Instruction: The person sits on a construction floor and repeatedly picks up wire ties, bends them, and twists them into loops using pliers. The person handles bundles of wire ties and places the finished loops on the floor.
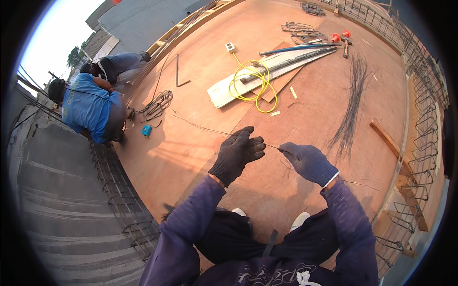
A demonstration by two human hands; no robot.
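A long thin wire (202,127) runs through both of my hands. My left hand (237,153), in a dark knit glove, holds it loosely, thumb raised and fingers partly bent. Its far end trails out to the left. To the right, my right hand (307,162), in a blue-grey glove with a white cuff edge, pinches the wire between thumb and fingers. A short stretch spans the gap between the hands. Another thin length shows beyond my right wrist; whether it is the same wire, I cannot tell.
Reddish plywood (210,167) forms the deck. Ahead lie a pale board (224,93), a yellow cable (271,78), pipes, bent bars and a hammer (346,47). A wire bundle (352,102) lies right. Rebar cages (121,198) line both sides. Two people crouch left near a blue tape measure (146,130).
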